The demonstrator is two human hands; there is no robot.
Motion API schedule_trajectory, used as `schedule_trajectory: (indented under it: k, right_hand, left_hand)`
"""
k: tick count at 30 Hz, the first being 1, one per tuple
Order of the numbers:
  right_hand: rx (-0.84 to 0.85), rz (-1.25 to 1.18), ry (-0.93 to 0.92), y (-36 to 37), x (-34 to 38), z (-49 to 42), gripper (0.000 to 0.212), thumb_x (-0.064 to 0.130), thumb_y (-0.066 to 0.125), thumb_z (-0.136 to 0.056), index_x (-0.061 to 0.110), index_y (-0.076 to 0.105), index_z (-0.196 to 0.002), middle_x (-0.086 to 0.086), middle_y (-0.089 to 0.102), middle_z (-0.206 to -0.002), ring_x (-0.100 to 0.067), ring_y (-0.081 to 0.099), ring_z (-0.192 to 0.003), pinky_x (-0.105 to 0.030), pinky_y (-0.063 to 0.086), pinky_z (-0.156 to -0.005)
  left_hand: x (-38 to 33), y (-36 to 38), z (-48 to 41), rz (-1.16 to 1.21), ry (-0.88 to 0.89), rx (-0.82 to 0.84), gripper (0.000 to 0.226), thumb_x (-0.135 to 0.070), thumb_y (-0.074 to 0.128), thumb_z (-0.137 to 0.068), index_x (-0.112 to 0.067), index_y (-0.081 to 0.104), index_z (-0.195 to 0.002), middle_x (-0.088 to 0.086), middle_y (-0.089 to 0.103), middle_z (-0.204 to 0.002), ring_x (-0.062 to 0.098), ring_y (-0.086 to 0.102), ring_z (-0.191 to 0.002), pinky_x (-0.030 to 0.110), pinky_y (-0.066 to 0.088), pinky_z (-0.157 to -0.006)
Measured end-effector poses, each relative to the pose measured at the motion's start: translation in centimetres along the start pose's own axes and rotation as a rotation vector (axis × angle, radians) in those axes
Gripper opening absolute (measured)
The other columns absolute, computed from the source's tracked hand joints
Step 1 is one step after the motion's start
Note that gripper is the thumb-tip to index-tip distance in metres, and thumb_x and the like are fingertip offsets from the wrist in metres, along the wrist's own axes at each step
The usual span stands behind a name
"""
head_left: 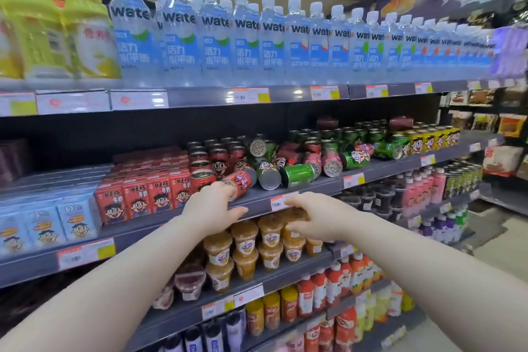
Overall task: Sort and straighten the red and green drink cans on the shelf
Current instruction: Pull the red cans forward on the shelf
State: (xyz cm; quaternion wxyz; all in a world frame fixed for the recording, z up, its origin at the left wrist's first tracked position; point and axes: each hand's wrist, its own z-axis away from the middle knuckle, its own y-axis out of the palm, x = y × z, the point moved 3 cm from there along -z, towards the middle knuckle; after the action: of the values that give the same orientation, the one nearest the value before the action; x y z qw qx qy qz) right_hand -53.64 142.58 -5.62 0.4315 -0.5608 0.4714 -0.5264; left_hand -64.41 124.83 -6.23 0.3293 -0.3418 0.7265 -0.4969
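Proper mess on the middle shelf (323, 184) here. Toppled red can (240, 181) lying on its side right at the front lip, about 1 o'clock from the left hand (213, 206). Left fingers (225, 189) bent forward with the tips up against that can's near end, thumb poking out toward 3 o'clock under the lip. Can't tell whether actually gripping or just touching. Right hand (317, 217) hovering at 3 o'clock from the left one, loosely curved and spread, holding nothing, just in front of the price tag (281, 201). More toppled green cans (300, 174) and reds jumbled together from 12 to 2 o'clock of the right hand. Upright red cans (200, 157) at 11 o'clock of the left hand, upright green cans (343, 134) further back toward 1 o'clock. Barely started, by the look of it. Biggest worry: a round can on its side, already at the edge, so dead easy to send rolling off with one sloppy nudge, straight down onto the jelly cups (245, 237) at 6 o'clock. Also risky yanking one out of that pile, given all the leaning in there, and likely to set off a chain roll toward the lip. Probably worth blocking the edge with the free right hand and lifting rather than dragging. Easy too to clip the standing reds with a knuckle and end up with more to fix.
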Motion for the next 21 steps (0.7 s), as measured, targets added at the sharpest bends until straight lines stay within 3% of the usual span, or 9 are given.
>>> schedule_trajectory:
  k: [2,7,11,18,21]
  right_hand:
    - [-0.001,-0.028,-0.042,0.1,-0.5,-3.0,0.060,0.043,0.055,-0.089,0.026,0.034,-0.143,0.002,0.039,-0.148,-0.019,0.039,-0.134,-0.037,0.037,-0.107]
    - [0.016,-0.038,-0.188,0.6,-1.1,-10.6,0.060,0.044,0.055,-0.089,0.027,0.035,-0.143,0.002,0.039,-0.147,-0.019,0.039,-0.134,-0.038,0.036,-0.108]
    - [0.034,-0.023,-0.349,1.2,-1.5,-16.1,0.062,0.042,0.058,-0.087,0.024,0.036,-0.143,0.000,0.042,-0.146,-0.019,0.041,-0.133,-0.034,0.036,-0.108]
    - [0.088,-0.041,-0.624,1.6,-2.6,-23.2,0.067,0.039,0.068,-0.081,0.027,0.039,-0.140,-0.002,0.044,-0.139,-0.019,0.042,-0.129,-0.028,0.033,-0.104]
    - [0.132,-0.008,-0.756,2.4,-2.1,-24.9,0.076,0.040,0.071,-0.078,0.023,0.035,-0.143,-0.002,0.039,-0.144,-0.019,0.037,-0.133,-0.032,0.032,-0.109]
  left_hand:
    - [1.1,0.2,-1.6,0.001,-0.049,-0.033,0.053,-0.054,0.053,-0.083,-0.026,0.049,-0.128,-0.001,0.052,-0.128,0.021,0.051,-0.116,0.037,0.047,-0.090]
    - [3.7,0.6,-4.5,-0.033,-0.171,-0.109,0.060,-0.049,0.055,-0.084,-0.022,0.042,-0.137,0.000,0.041,-0.143,0.022,0.038,-0.131,0.037,0.038,-0.102]
    - [4.5,0.9,-6.6,-0.050,-0.282,-0.160,0.055,-0.047,0.055,-0.085,-0.024,0.044,-0.133,0.001,0.043,-0.140,0.022,0.039,-0.129,0.038,0.037,-0.103]
    - [4.6,2.2,-10.3,-0.078,-0.511,-0.132,0.069,-0.053,0.054,-0.085,-0.023,0.031,-0.142,0.003,0.029,-0.151,0.023,0.029,-0.138,0.039,0.032,-0.108]
    - [4.5,3.2,-10.6,-0.096,-0.550,-0.095,0.072,-0.054,0.055,-0.084,-0.020,0.030,-0.143,0.004,0.027,-0.152,0.022,0.027,-0.139,0.037,0.029,-0.111]
